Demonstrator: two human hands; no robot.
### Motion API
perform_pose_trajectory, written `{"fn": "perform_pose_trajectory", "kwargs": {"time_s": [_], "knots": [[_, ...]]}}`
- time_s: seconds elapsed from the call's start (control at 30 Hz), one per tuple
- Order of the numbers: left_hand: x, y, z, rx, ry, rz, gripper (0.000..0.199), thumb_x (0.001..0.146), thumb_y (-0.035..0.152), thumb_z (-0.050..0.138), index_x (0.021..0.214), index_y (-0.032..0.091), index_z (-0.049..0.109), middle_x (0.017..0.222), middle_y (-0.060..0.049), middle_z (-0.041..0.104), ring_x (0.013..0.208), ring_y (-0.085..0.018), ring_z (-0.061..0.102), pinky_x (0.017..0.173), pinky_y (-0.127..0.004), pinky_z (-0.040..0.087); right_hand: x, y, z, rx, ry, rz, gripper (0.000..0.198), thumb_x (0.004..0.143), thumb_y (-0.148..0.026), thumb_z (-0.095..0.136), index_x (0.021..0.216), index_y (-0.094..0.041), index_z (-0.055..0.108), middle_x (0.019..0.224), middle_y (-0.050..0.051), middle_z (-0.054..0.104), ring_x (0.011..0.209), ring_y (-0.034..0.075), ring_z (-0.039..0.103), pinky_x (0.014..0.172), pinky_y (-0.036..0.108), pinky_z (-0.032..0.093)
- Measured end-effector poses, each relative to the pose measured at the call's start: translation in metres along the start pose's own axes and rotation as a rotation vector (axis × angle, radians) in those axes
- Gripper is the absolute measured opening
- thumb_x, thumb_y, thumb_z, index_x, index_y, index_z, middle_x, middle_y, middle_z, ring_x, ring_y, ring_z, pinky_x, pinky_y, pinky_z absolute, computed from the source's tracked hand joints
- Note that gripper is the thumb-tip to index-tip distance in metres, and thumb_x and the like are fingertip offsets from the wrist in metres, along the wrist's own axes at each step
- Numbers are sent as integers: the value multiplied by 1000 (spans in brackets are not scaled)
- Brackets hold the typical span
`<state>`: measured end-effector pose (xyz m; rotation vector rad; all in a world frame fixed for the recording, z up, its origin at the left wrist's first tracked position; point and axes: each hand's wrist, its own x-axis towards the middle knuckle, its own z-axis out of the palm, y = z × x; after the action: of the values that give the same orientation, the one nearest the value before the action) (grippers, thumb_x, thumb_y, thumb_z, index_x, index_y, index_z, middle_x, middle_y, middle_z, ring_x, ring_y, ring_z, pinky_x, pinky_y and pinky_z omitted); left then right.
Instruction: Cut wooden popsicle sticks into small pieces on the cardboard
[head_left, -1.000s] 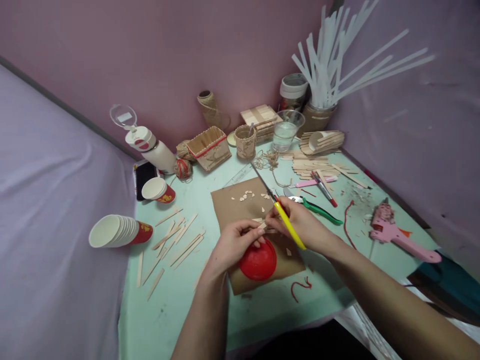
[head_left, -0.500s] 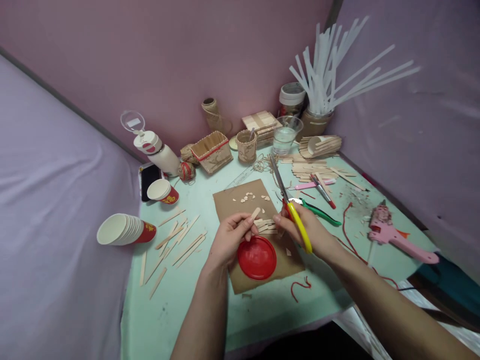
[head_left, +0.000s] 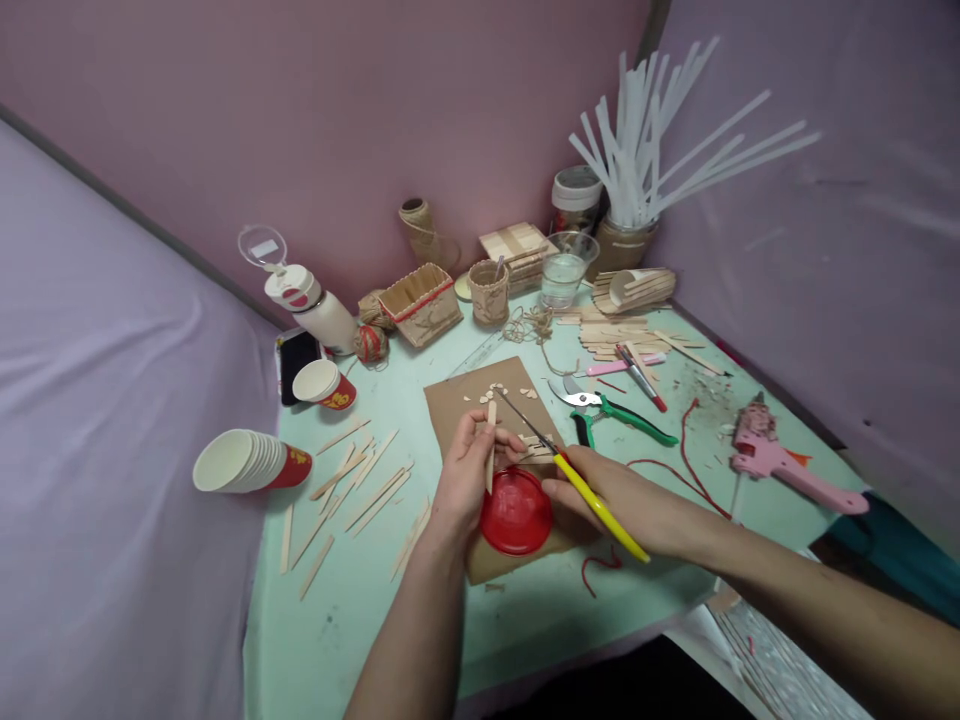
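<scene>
Between the thumb and fingers of my left hand a flat wooden craft stick stands nearly upright. My right hand is wrapped round yellow-handled scissors, whose thin blades point up and left towards the stick's upper end. Under both hands lies a brown cardboard sheet, with a round red lid on its lower part. Several small cut wood pieces are scattered on the cardboard near the blade tips. More short sticks lie just right of my left fingers.
Green-handled pruning shears and a pink glue gun lie to the right. Loose sticks and stacked paper cups are at the left. A water cup, a stick-sided box and a white bottle stand behind.
My left hand has turned its stick more upright and shifted slightly left. The scissors have swung from pointing upward to pointing up-left, their blades now close to the stick.
</scene>
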<state>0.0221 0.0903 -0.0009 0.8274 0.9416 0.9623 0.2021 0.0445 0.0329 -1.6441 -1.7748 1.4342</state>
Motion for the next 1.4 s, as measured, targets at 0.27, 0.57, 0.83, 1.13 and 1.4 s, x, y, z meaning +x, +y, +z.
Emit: {"fn": "perform_pose_trajectory", "kwargs": {"time_s": [0.27,0.57,0.83,1.13,1.4], "knots": [[-3,-4,5,56,-24,-61,17,88,32,55,95,21,45,72,1,65,61,-10,58,61,-22,43,3,4,1,-68,-6,11,32,81,-49,58,97,-21,63,89,7,67,75,22,61,69,35,47],[-3,-1,2,137,-70,-99,22,86,37,57,97,21,46,72,1,66,61,-11,58,61,-22,45,7,7,-3,45,19,-14,26,78,-48,64,86,-23,64,77,3,66,65,19,58,61,29,44],[-2,0,2,147,-97,-138,15,90,31,53,96,21,44,72,1,66,61,-10,57,62,-22,44,14,5,-7,136,-54,4,28,77,-49,65,87,-23,63,75,2,66,71,21,60,65,30,45],[-1,3,0,123,-64,-169,16,89,33,54,96,22,45,72,1,66,61,-11,58,61,-22,43,22,0,-8,197,-133,-12,23,79,-47,65,81,-24,61,68,1,61,73,22,58,70,32,47],[0,2,0,133,-34,-210,22,86,40,58,89,19,51,72,-2,68,58,-11,59,59,-22,45,24,3,-3,225,-50,-72,28,75,-50,68,71,-23,61,62,-2,59,60,17,54,62,29,47]]}}
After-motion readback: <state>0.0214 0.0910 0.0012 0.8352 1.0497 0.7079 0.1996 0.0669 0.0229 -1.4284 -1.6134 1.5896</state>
